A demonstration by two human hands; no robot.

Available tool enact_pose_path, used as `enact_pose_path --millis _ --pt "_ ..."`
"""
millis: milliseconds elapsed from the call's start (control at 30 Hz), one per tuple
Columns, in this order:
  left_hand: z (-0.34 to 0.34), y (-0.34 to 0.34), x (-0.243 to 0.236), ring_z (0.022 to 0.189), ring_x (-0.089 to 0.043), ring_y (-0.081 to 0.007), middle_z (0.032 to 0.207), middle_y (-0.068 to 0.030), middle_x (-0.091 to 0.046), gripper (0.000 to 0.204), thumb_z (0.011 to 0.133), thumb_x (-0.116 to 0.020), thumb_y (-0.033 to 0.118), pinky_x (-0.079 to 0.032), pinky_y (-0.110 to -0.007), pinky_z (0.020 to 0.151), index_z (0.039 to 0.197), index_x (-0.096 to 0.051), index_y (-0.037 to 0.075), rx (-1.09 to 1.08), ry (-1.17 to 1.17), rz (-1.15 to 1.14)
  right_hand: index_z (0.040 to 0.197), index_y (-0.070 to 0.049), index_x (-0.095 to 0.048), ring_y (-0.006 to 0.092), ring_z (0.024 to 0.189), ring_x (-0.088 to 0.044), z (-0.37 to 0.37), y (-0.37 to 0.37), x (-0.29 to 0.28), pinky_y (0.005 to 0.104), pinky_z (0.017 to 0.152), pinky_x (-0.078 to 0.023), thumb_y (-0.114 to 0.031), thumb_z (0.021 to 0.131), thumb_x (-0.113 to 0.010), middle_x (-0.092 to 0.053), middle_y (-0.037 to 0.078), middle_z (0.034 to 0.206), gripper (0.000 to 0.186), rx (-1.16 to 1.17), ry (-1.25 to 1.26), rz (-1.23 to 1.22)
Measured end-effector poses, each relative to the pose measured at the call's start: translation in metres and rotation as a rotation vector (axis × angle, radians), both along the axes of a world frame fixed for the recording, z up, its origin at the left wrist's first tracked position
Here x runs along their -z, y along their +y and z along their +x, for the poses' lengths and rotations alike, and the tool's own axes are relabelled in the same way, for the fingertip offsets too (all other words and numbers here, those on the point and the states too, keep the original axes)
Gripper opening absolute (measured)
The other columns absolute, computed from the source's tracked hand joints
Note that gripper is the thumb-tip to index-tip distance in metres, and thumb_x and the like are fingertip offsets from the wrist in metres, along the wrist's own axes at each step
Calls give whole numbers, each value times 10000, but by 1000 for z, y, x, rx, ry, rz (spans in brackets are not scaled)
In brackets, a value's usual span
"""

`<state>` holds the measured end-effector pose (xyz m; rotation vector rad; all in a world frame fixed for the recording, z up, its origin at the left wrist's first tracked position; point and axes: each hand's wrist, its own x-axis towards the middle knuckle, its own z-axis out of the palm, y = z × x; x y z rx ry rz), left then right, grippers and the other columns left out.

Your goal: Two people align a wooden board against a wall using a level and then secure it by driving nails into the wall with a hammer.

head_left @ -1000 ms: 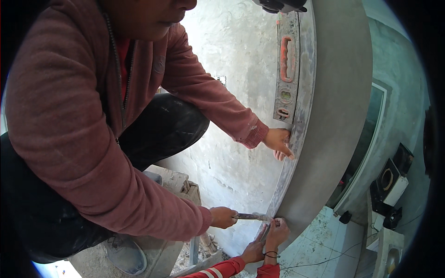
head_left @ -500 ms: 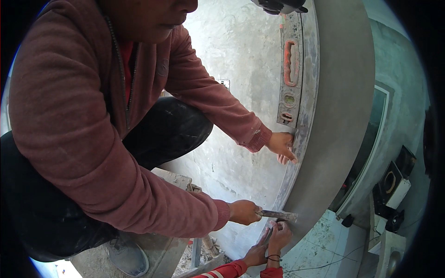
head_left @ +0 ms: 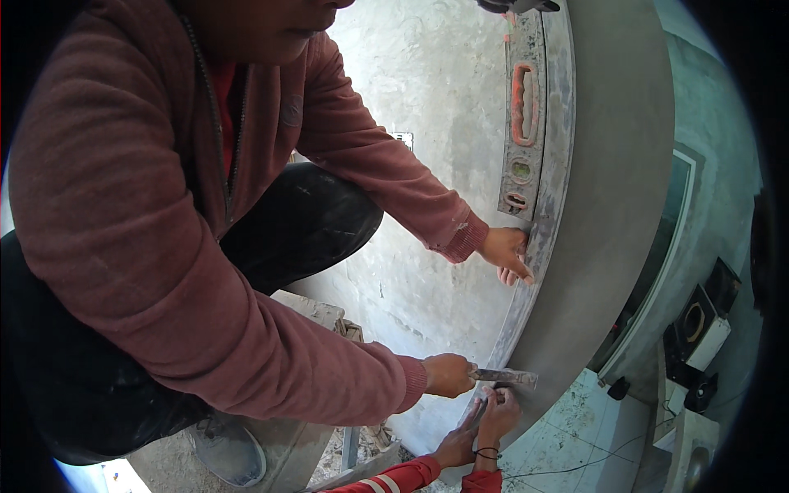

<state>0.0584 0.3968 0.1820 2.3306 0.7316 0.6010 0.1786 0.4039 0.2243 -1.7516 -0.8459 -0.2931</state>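
Note:
At the bottom, my left hand (head_left: 457,446) and my right hand (head_left: 499,413) are close together at the lower end of a long, narrow, worn board (head_left: 552,189). My left fingers close along the board's edge. The right hand, with a dark band at its wrist, has its fingers bent and pinched; what they hold is too small to make out. Just above them, a co-worker's hand (head_left: 449,375) grips a hammer (head_left: 507,377), its head near my right fingertips. The co-worker's other hand (head_left: 508,253) rests against the board below a spirit level (head_left: 523,123) with red-orange grips.
The co-worker in a mauve jacket crouches at left on a rough platform (head_left: 283,444). Grey plastered wall (head_left: 616,148) curves beside the board. A dark gloved shape (head_left: 518,5) shows at the top. Boxes and black equipment (head_left: 699,329) stand at right, with a thin cable (head_left: 567,470) on the tiled floor.
The view has shifted slightly, so the board and level appear a little farther right. The co-worker's hammer has moved slightly right. My hands stay at the board's lower end.

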Motion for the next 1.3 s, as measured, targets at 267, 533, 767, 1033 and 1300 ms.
enact_pose_path --millis 267,533,767,1033,1300 --pt "-15 -11 -54 1349 -640 -504 1852 -248 17 1067 834 -893 303 -607 -540 991 1729 -350 97 32 -54 -171 821 -62 -768 332 672 -712 8 -2 5 476 659 -528 -315 878 -894 -757 125 769 288 17 29 17" --pt "-2 -1 -3 1474 -544 -475 1853 -220 -67 1051 854 -871 254 -605 -513 1024 1740 -324 111 -34 -84 -44 841 -32 -771 347 697 -708 1 -2 -1 483 681 -530 -321 866 -914 -760 152 798 324 -9 56 6" --pt "14 32 30 1243 -730 -404 1510 -146 -684 454 916 -818 189 -593 -489 1012 1344 -717 78 -397 -508 129 854 -41 -776 364 723 -721 14 7 30 491 722 -536 -351 867 -907 -770 160 819 337 97 -120 -6" --pt "11 72 -9 1171 -724 -420 1243 -222 -755 616 927 -864 376 -574 -514 979 1375 -683 -6 -468 -136 76 825 -33 -755 345 694 -709 10 0 13 469 698 -529 -331 861 -915 -753 156 785 340 5 -19 -4" --pt "15 75 -30 1220 -732 -373 1393 -169 -710 617 914 -851 234 -592 -461 1043 1486 -661 103 -334 -421 102 811 -20 -756 309 660 -715 3 1 -1 441 674 -543 -309 849 -918 -756 151 756 334 -20 64 21"
